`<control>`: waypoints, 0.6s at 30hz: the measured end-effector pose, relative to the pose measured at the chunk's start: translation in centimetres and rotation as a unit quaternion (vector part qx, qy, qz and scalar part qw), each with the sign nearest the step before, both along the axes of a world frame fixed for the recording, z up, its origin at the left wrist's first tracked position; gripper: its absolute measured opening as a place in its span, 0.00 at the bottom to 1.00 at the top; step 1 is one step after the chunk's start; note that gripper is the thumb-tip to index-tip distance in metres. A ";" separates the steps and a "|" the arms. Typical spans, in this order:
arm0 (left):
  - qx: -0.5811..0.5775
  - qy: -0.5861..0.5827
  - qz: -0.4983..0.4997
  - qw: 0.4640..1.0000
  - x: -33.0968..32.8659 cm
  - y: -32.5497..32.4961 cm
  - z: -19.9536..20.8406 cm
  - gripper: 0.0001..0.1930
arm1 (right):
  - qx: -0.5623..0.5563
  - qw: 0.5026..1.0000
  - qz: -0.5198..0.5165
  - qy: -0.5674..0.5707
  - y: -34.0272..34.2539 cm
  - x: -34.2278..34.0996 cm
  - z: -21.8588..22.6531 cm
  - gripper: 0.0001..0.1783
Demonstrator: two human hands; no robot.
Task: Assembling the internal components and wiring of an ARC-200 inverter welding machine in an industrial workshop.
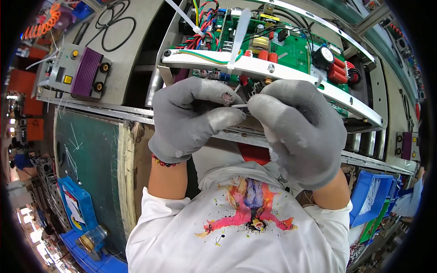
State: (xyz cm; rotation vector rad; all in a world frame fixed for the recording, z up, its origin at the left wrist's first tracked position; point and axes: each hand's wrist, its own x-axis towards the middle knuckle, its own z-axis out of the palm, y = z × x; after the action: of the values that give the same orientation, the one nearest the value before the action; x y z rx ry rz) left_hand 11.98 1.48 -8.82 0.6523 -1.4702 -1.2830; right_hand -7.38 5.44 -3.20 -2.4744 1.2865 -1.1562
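Both my hands wear grey work gloves with paler, worn fingertips. My left hand [193,113] and my right hand [300,127] meet at the near side of an open metal chassis [291,68]. Between their pinched fingertips runs a thin white cable tie [239,106], partly hidden by the gloves. Just beyond it, dark and red wires [246,84] come out below the chassis rail. Another white cable tie [240,34] stands up from that rail, and a further tie [186,19] is fastened round a wire bundle [207,27]. A green circuit board [291,50] fills the chassis.
Left on the bench is a purple-and-grey power unit [75,70] beside a coiled black cable [114,25]. Loose ties [73,145] lie on a green surface [95,136] at lower left. Blue bins [79,204] stand at left, and another blue bin [369,198] at right.
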 end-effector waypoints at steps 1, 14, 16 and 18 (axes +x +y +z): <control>0.006 0.009 -0.012 1.000 0.1 0.0 0.0 0.13 | 0.002 1.000 0.002 0.000 0.0 0.2 0.0 0.14; 0.052 0.067 -0.038 0.996 0.0 0.5 -0.1 0.13 | -0.008 1.000 -0.006 0.023 0.0 0.1 0.1 0.13; 0.059 0.096 -0.032 0.993 -0.1 0.5 -0.3 0.13 | -0.013 1.000 -0.006 0.013 0.1 0.1 0.0 0.13; 0.047 0.096 -0.023 0.994 -0.3 0.5 -0.3 0.13 | -0.014 0.999 -0.008 0.028 0.1 0.4 0.2 0.13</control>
State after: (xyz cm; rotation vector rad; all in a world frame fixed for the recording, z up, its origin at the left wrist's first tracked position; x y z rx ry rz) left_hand 11.73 1.97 -9.15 0.5427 -1.2798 -1.4179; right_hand -6.99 5.52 -2.97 -2.5386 1.3166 -1.1222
